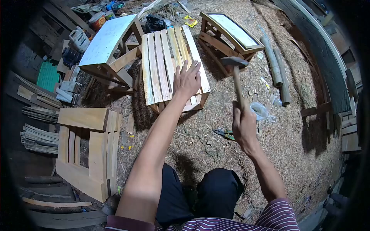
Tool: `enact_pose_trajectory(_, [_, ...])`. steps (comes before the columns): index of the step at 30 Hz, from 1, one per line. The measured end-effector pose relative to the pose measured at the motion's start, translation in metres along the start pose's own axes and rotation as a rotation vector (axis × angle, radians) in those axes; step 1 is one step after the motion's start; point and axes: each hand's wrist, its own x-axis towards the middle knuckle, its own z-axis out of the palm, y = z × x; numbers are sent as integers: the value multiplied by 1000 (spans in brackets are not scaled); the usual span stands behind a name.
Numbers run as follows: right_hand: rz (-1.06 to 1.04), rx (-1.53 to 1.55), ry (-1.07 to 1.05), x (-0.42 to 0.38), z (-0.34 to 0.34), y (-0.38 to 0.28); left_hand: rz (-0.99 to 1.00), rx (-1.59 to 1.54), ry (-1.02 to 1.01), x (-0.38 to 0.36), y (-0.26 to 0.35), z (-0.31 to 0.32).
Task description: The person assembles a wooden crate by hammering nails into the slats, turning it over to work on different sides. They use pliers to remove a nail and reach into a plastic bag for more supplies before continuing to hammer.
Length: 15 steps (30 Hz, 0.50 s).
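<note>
A slatted wooden stool point(157, 65) stands in front of me, its pale slats running away from me. My left hand point(187, 79) lies flat on the slats near the right side, fingers spread. My right hand point(244, 125) is wrapped round the wooden handle of a hammer point(237, 85), held up to the right of the stool. The dark hammer head is at the top, apart from the stool. Below it on the ground lie pliers point(227, 134) with green handles. No nail can be made out.
White-topped wooden tables stand at left point(108, 40) and right point(231, 30). Stacked wooden frames point(83, 150) lie at the lower left, beside bundled slats point(38, 138). A clear plastic bag point(259, 111) and round poles point(273, 63) rest on the chip-covered ground point(308, 169).
</note>
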Motion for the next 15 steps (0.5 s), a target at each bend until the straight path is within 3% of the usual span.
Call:
enact_pose_trajectory(1, [-120,8,103,-3,5,7,-2,1,-1,-1,-1,0])
enact_pose_trajectory(2, [-67,-5,-43,-3,20,42,-4,4,-5,-2,-1,-2])
enact_pose_trajectory(3, [-44,-233,-209,-9,27,70,-2,2,0,0,2,-4])
enact_pose_trajectory(5, [-38,-228,-183,-1,21,67,-3,7,2,3,3,-3])
enact_pose_trajectory(9, [181,-188,-260,7,-6,10,-1,24,2,0,0,2])
enact_pose_trajectory(12, [-36,80,50,-1,9,14,-9,33,-19,0,1,-1])
enact_pose_trajectory(13, [-88,-14,-63,-4,26,48,-15,37,-27,0,2,-3])
enact_pose_trajectory(15, [22,-208,-256,-5,29,57,1,34,-25,1,2,-3])
